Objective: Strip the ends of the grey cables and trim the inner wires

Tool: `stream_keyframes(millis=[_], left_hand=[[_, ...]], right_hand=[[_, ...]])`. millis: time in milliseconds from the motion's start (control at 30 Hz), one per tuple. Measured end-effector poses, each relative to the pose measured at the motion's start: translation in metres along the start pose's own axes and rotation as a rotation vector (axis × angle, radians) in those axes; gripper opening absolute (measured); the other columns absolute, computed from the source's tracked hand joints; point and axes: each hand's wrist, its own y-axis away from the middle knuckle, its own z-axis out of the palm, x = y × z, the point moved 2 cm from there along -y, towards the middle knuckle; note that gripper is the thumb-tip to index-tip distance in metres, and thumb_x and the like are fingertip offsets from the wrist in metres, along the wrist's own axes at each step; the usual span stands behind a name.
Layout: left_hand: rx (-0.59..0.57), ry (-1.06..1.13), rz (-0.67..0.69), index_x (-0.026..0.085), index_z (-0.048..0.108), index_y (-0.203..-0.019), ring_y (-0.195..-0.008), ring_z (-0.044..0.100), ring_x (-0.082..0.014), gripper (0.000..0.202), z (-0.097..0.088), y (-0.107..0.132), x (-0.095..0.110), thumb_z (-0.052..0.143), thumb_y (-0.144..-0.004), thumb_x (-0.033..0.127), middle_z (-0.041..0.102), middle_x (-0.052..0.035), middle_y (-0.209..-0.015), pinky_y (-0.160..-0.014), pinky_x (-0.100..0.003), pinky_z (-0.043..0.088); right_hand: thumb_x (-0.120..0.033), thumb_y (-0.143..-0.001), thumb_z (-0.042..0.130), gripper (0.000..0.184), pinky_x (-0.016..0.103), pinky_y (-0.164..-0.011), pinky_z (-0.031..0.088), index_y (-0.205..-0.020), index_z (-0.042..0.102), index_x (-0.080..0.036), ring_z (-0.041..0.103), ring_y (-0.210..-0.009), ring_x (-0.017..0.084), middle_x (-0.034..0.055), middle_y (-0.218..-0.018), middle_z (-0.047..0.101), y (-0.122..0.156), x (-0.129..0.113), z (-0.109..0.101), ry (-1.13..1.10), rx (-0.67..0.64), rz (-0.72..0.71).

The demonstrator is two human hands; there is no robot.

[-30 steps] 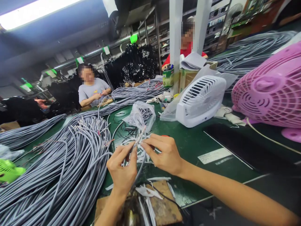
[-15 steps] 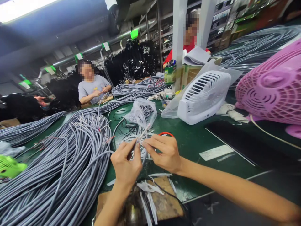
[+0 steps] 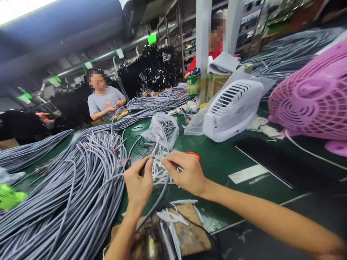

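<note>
My left hand (image 3: pixel 139 186) is closed, with thumb and forefinger pinching a cable end (image 3: pixel 155 147) whose pale tip points up and away. Just right of it, my right hand (image 3: pixel 187 173) has thumb and forefinger pressed together; what lies between them is too small to make out. A grey cable (image 3: pixel 155 206) runs up from the lower middle and passes behind the right fingertips. Under both hands lie white strips (image 3: pixel 159 171) on the green table (image 3: pixel 214 162). Beyond them stands a clear plastic bag (image 3: pixel 173 131) of short dark pieces.
A large bundle of grey cables (image 3: pixel 81 187) fills the left. At right are a white fan (image 3: pixel 234 108), a pink fan (image 3: pixel 306 101) and a dark flat panel (image 3: pixel 271 162). A board with scraps (image 3: pixel 189 231) lies nearest. Two co-workers sit across the table.
My fingertips have moved slightly apart, and the left hand has shifted a little left with the cable end. More of the grey cable shows below the hands. The view has shifted slightly.
</note>
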Motion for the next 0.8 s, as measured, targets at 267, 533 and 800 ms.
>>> stream_keyframes(millis=[267,533,800], left_hand=[[-0.002,-0.007,0.061,0.012,0.071,-0.083,-0.06,0.062,-0.015,0.024,-0.005,0.007,0.008,0.053,-0.081,0.029,0.07,-0.0045,-0.068,-0.054,-0.022,0.048],[0.007,-0.139,0.253,0.013,0.07,-0.082,-0.042,0.049,-0.0076,0.016,0.0,0.011,0.018,0.056,-0.08,0.021,0.061,0.0001,-0.056,-0.043,-0.018,0.038],[-0.009,-0.355,0.245,0.014,0.071,-0.076,-0.041,0.051,-0.0109,0.017,0.01,0.004,0.001,0.054,-0.078,0.018,0.061,-0.0006,-0.051,-0.047,-0.022,0.039]], right_hand=[[-0.022,-0.085,0.049,0.028,0.02,-0.048,0.032,-0.061,0.061,-0.014,0.041,-0.045,0.007,-0.0015,-0.051,0.049,-0.007,0.004,0.001,-0.035,-0.06,0.116],[-0.024,-0.086,0.048,0.032,0.02,-0.043,0.03,-0.057,0.057,-0.014,0.037,-0.043,0.006,-0.0027,-0.048,0.046,-0.009,0.01,0.001,-0.171,-0.079,0.222],[-0.019,-0.086,0.045,0.026,0.023,-0.042,0.026,-0.064,0.059,-0.016,0.038,-0.041,0.008,-0.0032,-0.047,0.047,0.009,-0.023,-0.004,-0.092,0.156,-0.408]])
